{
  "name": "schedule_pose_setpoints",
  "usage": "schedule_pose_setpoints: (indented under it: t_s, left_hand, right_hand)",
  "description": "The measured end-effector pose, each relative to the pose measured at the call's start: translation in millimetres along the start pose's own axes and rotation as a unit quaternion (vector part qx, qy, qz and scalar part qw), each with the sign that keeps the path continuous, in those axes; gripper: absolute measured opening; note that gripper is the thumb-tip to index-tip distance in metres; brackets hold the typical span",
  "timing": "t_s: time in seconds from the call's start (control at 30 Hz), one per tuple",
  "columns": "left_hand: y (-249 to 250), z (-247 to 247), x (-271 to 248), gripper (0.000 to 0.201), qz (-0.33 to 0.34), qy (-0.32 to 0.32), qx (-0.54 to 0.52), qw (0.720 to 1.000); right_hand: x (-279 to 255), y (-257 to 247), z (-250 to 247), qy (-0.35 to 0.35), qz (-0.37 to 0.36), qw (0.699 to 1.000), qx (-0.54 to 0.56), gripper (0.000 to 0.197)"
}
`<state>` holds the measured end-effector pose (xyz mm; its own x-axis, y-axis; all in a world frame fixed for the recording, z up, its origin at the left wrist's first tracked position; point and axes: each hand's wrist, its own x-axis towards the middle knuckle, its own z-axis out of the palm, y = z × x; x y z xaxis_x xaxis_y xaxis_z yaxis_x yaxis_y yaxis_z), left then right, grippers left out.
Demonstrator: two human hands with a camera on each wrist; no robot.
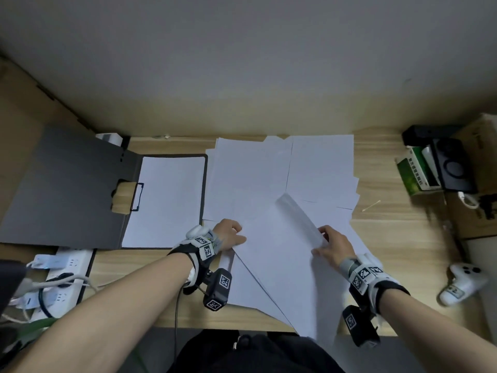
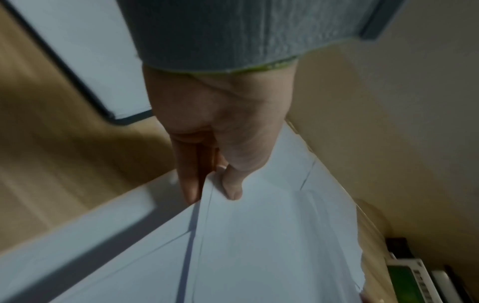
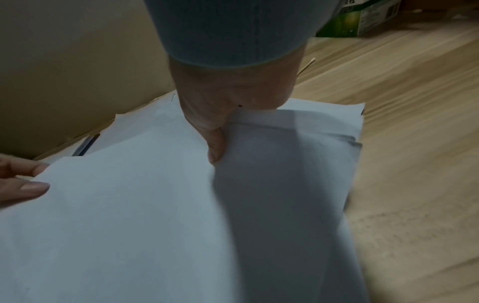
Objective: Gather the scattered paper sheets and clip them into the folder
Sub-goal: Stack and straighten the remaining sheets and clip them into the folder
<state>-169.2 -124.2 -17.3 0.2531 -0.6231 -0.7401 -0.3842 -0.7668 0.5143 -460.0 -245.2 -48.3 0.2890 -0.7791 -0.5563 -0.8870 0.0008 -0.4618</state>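
So both hands have hold of the same bunch of paper sheets (image 1: 279,254) near the front edge of the worktop (image 1: 398,238). The left hand (image 1: 228,235) pinches its left corner, thumb on top, and the right hand (image 1: 332,244) grips the right edge, which curls up into a roll. The bunch sits skewed, long axis running diagonally from far left to near right. The folder (image 1: 75,189) lies open to the left, well apart, so the left hand is nearer. It's dark grey with one white sheet already inside. More loose sheets (image 1: 320,168) are fanned out behind, plain white and blank.
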Motion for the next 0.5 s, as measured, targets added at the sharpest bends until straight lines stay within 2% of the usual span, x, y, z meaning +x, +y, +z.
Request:
schedule_pose_setpoints:
  t_s: [0.03, 0.1, 0.17, 0.23, 0.27, 0.3, 0.37, 0.5]
  left_hand:
    - [3, -5, 2, 0.019, 0.009, 0.016, 0.0, 1.0]
    - [14, -26, -2, 0.02, 0.042, 0.043, -0.002, 0.998]
    - [24, -44, -6, 0.019, 0.069, 0.054, -0.016, 0.996]
    - [36, -63, -10, 0.029, 0.089, 0.068, -0.008, 0.994]
    - [44, -71, -11, 0.035, 0.097, 0.067, -0.005, 0.993]
    - [48, -76, -11, 0.041, 0.095, 0.067, -0.006, 0.993]
    - [68, -108, -28, 0.048, 0.132, 0.098, -0.007, 0.986]
    - [80, -121, -24, 0.052, 0.143, 0.091, 0.048, 0.984]
  right_hand:
    - [1, -4, -3, 0.002, 0.003, 1.0, 0.026, 0.051]
    - [3, -16, -12, 0.002, -0.014, 0.998, 0.062, 0.053]
    - [6, -24, -18, -0.02, -0.033, 0.994, 0.103, 0.037]
    - [5, -38, -27, -0.027, -0.043, 0.994, 0.1, 0.022]
    - [10, -44, -32, -0.034, -0.049, 0.992, 0.113, 0.021]
    - [12, -47, -32, -0.035, -0.052, 0.99, 0.126, 0.022]
    - [2, -81, -53, 0.001, -0.079, 0.988, 0.131, 0.029]
    - [5, -96, -57, -0.011, -0.114, 0.989, 0.096, 0.044]
